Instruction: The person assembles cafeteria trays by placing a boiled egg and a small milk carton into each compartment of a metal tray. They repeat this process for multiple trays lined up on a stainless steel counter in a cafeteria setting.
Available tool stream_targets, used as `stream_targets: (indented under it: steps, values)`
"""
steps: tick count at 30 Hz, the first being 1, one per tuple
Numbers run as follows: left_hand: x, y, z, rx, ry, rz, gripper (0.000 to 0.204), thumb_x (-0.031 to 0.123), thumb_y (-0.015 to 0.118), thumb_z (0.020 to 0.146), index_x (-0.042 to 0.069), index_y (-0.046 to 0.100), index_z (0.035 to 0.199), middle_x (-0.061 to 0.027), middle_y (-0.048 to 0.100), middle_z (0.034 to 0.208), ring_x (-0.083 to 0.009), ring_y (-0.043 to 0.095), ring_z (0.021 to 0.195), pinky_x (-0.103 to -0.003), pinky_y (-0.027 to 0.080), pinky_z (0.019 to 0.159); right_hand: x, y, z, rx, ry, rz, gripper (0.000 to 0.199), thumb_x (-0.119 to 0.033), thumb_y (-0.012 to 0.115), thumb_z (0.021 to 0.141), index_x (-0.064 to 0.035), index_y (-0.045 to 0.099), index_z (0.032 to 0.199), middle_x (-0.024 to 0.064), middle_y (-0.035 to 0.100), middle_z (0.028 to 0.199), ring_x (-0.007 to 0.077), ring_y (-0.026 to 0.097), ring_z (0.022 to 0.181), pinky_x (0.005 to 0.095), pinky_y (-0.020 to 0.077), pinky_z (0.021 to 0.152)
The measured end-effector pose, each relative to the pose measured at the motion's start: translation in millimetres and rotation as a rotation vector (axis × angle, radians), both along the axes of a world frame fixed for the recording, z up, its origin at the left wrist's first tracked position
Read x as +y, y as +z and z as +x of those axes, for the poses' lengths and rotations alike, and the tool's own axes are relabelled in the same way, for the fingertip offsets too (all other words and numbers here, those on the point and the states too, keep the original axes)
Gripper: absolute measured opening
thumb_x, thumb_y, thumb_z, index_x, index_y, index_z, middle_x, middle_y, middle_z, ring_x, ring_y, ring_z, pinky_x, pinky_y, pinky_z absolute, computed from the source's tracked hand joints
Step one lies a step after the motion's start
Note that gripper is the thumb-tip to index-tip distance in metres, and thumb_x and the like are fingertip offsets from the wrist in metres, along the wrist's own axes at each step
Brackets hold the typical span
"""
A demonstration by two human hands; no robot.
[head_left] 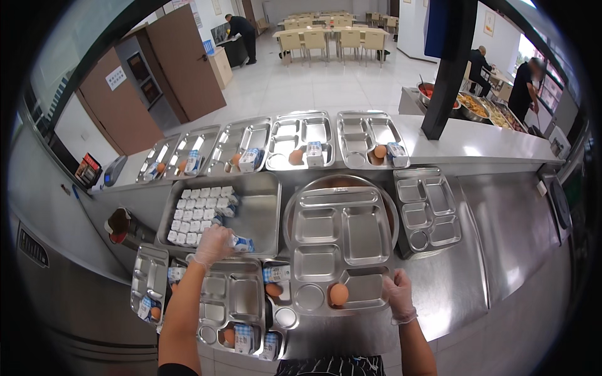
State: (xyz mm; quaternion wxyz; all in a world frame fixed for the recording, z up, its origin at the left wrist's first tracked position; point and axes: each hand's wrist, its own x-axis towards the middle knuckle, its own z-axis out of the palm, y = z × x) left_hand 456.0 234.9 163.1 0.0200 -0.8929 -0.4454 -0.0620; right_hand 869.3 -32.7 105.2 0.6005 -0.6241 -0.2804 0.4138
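Note:
My left hand (215, 244), in a clear plastic glove, reaches over the near edge of a deep steel pan (260, 194). Its fingers are closed on a blue-and-white drink carton (242, 244) that lies tilted. White-topped cartons (199, 213) stand in rows in the pan. My right hand (400, 294), also gloved, grips the right edge of a steel compartment tray (367, 233). One brown egg (339, 294) sits in the tray's near right compartment; the other compartments hold nothing. Beneath the tray is a large round steel bowl (289, 219), its contents mostly hidden.
Several trays (301, 135) with an egg and a carton each line the ledge ahead. More filled trays (232, 285) overlap at the near left. A stack of trays (433, 203) stands right. A dark post (450, 69) rises from the ledge. Food bowls (473, 108) and people are beyond.

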Motion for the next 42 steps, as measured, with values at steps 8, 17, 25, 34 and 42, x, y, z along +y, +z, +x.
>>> stream_targets:
  steps: [8, 17, 25, 34, 42]
  values:
    - [-70.4, 17.0, 26.9, -1.252, 0.580, -0.864, 0.027, 0.027, 0.066, 0.084, 0.004, 0.057, 0.095, -0.0033, 0.060, 0.084, -0.0096, 0.054, 0.072, -0.025, 0.045, 0.065, 15.8, -36.0, -10.4, -0.097, -0.067, 0.105, 0.015, -0.008, 0.057, 0.086, -0.0068, 0.044, 0.080, -0.0018, 0.045, 0.064, 0.0064, 0.046, 0.049, 0.0222, 0.0372, 0.042]
    - [-242.6, -9.4, 154.4, -1.546, 0.628, -1.376, 0.032, 0.024, 0.060, 0.089, 0.000, 0.052, 0.110, -0.0091, 0.060, 0.102, -0.0128, 0.058, 0.078, -0.025, 0.048, 0.068, 29.2, -27.2, -58.0, 0.073, -0.028, 0.095, 0.012, -0.007, 0.059, 0.085, -0.0054, 0.048, 0.084, -0.0029, 0.048, 0.073, 0.0045, 0.044, 0.065, 0.0207, 0.0382, 0.058]
    - [-292.6, -12.0, 149.2, -1.706, 0.500, -1.429, 0.036, 0.028, 0.059, 0.091, -0.005, 0.051, 0.104, -0.0131, 0.060, 0.100, -0.0175, 0.062, 0.090, -0.027, 0.050, 0.080, 16.1, -8.2, -62.1, -0.034, 0.142, 0.118, 0.011, -0.004, 0.058, 0.084, -0.0051, 0.048, 0.087, -0.0018, 0.051, 0.079, 0.0043, 0.047, 0.071, 0.0194, 0.0395, 0.065]
    - [-364.2, -37.4, 18.7, -1.596, 0.875, -0.690, 0.033, 0.020, 0.055, 0.092, 0.003, 0.047, 0.119, -0.0062, 0.057, 0.097, -0.0128, 0.058, 0.083, -0.026, 0.048, 0.073, 62.6, -2.1, -74.8, -0.034, 0.651, 0.112, 0.012, 0.003, 0.054, 0.084, -0.0027, 0.051, 0.094, -0.0002, 0.055, 0.087, 0.0061, 0.051, 0.080, 0.0206, 0.0417, 0.073]
    - [-373.2, -141.2, -66.2, -1.919, 1.301, -0.388, 0.021, 0.015, 0.049, 0.093, 0.001, 0.048, 0.108, -0.0054, 0.054, 0.092, -0.0144, 0.056, 0.080, -0.030, 0.048, 0.072, 112.4, -10.9, -146.3, -0.036, 1.048, -0.074, 0.025, -0.002, 0.054, 0.087, 0.0035, 0.052, 0.111, 0.0050, 0.061, 0.094, 0.0095, 0.057, 0.082, 0.0225, 0.0464, 0.071]
